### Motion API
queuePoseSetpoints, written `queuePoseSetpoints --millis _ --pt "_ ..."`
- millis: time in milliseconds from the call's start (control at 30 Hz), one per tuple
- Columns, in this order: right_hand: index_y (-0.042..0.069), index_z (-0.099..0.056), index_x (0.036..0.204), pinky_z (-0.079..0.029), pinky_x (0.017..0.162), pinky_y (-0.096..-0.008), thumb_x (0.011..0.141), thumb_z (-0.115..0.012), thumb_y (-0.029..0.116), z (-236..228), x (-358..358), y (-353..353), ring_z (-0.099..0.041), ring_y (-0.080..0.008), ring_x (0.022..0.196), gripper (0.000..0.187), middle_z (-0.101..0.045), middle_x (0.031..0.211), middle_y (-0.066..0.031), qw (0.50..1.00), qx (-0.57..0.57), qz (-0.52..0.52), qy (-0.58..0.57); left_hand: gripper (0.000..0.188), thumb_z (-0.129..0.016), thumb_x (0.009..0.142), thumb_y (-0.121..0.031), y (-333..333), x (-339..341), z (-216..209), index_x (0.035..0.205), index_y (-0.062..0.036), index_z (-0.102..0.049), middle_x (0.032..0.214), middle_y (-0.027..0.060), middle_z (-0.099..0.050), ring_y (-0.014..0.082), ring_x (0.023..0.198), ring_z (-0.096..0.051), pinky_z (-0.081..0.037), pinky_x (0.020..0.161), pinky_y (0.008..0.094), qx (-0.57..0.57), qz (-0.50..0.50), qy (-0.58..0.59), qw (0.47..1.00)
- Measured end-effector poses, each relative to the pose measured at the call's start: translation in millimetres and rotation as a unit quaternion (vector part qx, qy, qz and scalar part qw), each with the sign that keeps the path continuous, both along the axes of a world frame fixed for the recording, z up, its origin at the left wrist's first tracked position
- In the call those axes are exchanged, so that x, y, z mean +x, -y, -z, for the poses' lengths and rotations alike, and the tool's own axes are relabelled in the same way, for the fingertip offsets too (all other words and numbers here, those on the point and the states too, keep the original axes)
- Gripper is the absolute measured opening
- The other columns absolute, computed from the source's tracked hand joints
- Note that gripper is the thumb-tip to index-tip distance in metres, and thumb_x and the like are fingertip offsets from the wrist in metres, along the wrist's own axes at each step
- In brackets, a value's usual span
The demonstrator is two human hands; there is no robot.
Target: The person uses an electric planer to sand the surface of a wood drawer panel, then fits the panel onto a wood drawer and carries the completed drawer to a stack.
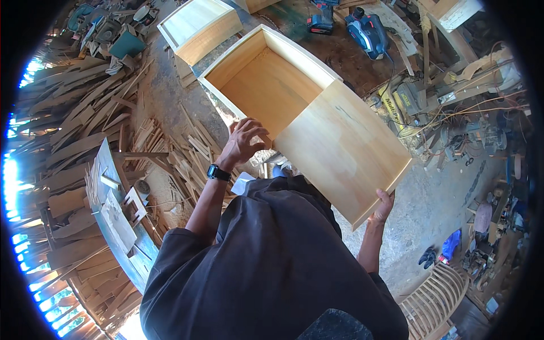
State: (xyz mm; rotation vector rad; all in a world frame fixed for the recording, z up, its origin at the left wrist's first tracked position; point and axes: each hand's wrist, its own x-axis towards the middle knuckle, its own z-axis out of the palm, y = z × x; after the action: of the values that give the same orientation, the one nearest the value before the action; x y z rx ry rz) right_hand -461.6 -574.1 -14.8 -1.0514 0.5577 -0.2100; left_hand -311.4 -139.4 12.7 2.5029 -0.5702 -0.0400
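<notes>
A pale wooden panel (340,147) lies tilted across the near side of an open wooden box (266,85). My left hand (245,141), with a black watch on its wrist, grips the panel's left corner where it meets the box's floor. My right hand (384,207) holds the panel's near right corner from below, fingers curled over the edge. The box stands on a dark workbench (334,54) and its inside is bare wood.
A second pale wooden box (198,28) stands beyond the first, at upper left. Power tools (367,34) lie on the bench behind. Heaps of wood offcuts (85,130) fill the left, a table saw (116,209) is near left, and cables and machines (453,124) clutter the right.
</notes>
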Motion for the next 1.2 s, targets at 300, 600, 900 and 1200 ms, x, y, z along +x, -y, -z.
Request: queuePoseSetpoints --millis 300,600,900,1200 --pt "-0.001 -0.044 0.143 -0.052 0.099 -0.0452 0.071 -0.062 0.007 0 -2 -15 -0.061 -0.0299 0.114 0.074 -0.059 0.125 -0.0166 0.999 0.026 0.016 0.010 0.041 -0.086 0.071 -0.028 -1 3 -2 0.109 -0.0177 -0.074 0.117 0.0034 -0.064 0.0255 0.126 -0.051 -0.031 0.108 0.0462 -0.025 0.013 -0.008 1.000" --pt "-0.002 -0.046 0.140 -0.052 0.098 -0.0439 0.070 -0.063 0.008 6 -9 -21 -0.062 -0.0289 0.111 0.073 -0.060 0.122 -0.0160 0.999 0.014 0.032 0.017 0.040 -0.074 0.085 -0.041 22 15 -30 0.112 -0.0119 -0.073 0.109 0.0076 -0.071 0.0239 0.108 -0.064 -0.031 0.102 0.0456 -0.009 0.037 -0.035 0.999" --pt "-0.002 -0.047 0.139 -0.052 0.097 -0.0433 0.067 -0.066 0.010 14 -11 -23 -0.062 -0.0288 0.109 0.075 -0.060 0.119 -0.0150 0.998 0.012 0.051 0.017 0.025 -0.068 0.090 -0.028 67 40 -5 0.095 -0.0043 -0.074 0.088 0.0145 -0.072 0.0294 0.080 -0.070 -0.050 0.079 0.0401 -0.066 -0.010 -0.063 0.996" --pt "-0.002 -0.048 0.136 -0.053 0.095 -0.0413 0.067 -0.066 0.011 26 -14 -23 -0.063 -0.0274 0.106 0.073 -0.061 0.116 -0.0146 0.998 0.025 0.053 0.012 0.026 -0.070 0.087 -0.025 72 39 -12 0.093 -0.0006 -0.073 0.087 0.0183 -0.071 0.0334 0.078 -0.070 -0.054 0.071 0.0407 -0.080 -0.036 -0.069 0.994"
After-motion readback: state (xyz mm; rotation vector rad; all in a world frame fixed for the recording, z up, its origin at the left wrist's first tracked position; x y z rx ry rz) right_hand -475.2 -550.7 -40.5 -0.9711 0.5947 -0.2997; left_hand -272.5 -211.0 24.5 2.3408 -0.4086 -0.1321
